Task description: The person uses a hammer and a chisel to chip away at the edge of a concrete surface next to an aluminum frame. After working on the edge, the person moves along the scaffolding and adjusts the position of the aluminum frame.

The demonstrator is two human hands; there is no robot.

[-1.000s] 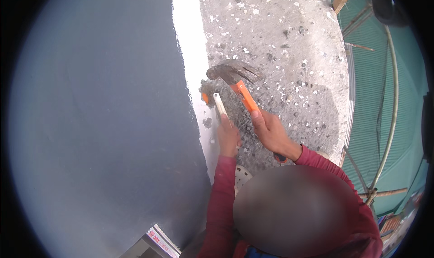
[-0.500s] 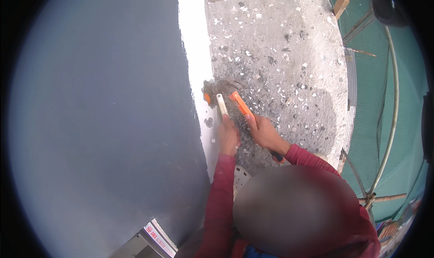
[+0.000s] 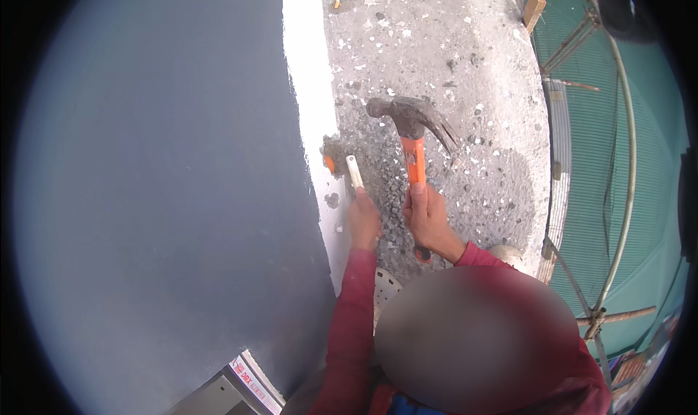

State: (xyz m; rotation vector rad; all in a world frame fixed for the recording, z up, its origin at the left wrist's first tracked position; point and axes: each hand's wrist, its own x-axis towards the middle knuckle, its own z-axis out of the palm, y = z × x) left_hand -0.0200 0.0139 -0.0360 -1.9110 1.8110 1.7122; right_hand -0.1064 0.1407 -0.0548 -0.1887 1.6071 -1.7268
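Note:
In my right hand (image 3: 430, 218) is a claw hammer (image 3: 413, 149) with a dark, worn head and an orange handle. Its head is raised above the rubble, with the striking face toward the wall and the claw to the right. My left hand (image 3: 365, 220) is closed round a narrow white bar (image 3: 353, 169) with a hole near its far end; its kind I cannot make out. Just left of that end, a rough broken hole (image 3: 332, 147) opens at the wall's white lower band (image 3: 309, 73). A bit of orange (image 3: 329, 164) shows inside it.
The dark grey wall (image 3: 167, 160) fills the left side. Chips and grit litter the concrete ledge (image 3: 502, 117). Past its right edge stand bamboo poles (image 3: 631, 124) and green netting (image 3: 589, 168). A wooden block (image 3: 534, 9) is at the far right edge. A perforated pale shoe (image 3: 384, 291) shows below.
The hammer has swung up and away from the wall, so its head now shows clearly. My left hand and the white bar have stayed almost in place.

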